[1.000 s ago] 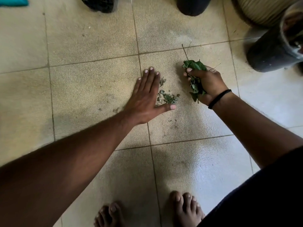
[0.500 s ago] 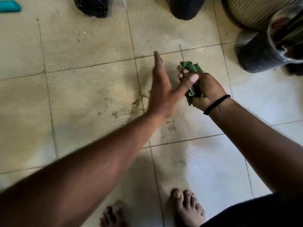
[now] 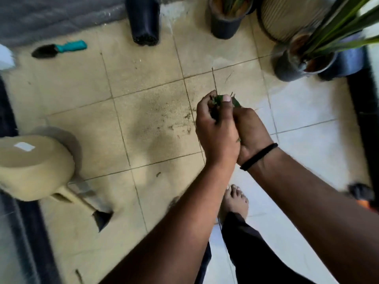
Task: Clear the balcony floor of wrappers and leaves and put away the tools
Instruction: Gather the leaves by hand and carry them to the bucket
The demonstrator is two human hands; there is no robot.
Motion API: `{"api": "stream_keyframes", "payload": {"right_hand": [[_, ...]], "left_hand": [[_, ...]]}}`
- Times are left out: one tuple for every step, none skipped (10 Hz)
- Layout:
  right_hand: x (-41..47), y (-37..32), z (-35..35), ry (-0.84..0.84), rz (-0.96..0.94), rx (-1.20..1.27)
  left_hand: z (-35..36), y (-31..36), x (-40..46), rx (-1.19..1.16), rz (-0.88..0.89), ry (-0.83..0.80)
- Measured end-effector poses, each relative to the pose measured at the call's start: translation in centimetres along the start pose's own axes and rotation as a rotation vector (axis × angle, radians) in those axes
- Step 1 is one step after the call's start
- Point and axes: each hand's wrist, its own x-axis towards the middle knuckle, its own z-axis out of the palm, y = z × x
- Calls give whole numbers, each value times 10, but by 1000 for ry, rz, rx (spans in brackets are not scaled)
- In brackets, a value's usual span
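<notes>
Both hands are pressed together above the tiled floor. My left hand and my right hand both curl round a bunch of green leaves, which shows only at the top between the fingers; a thin stem sticks up from it. Small leaf crumbs lie scattered on the tile just left of the hands. A trowel with a teal handle and black blade lies on the floor at the far left.
A beige watering can stands at the left. An empty black pot and another pot stand at the back, a potted plant and a ribbed beige pot at the back right. My bare foot is below the hands.
My left hand has left the floor and closed against the right hand round the leaves. The view has risen and pulled back, showing the trowel and watering can.
</notes>
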Motion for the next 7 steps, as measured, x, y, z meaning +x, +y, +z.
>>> {"api": "stream_keyframes", "payload": {"right_hand": [[-148,-75,24,-63,-121,158],[-232,-116,41,-20,-173,170],[-403,-187,68,-15,-352,154],[-509,-209,74,69,-440,241],[-627,-207,61,154,-547,397],[-694,-187,33,268,-611,491],[-777,-138,-8,412,-749,674]], "left_hand": [[-9,129,-82,59,-36,-16],[-22,193,-127,75,25,-50],[-44,336,-230,59,194,-161],[-64,401,-296,-12,373,-232],[-77,441,-385,-163,410,-418],[-90,450,-459,-220,338,-576],[-118,443,-564,-198,134,-906]]}}
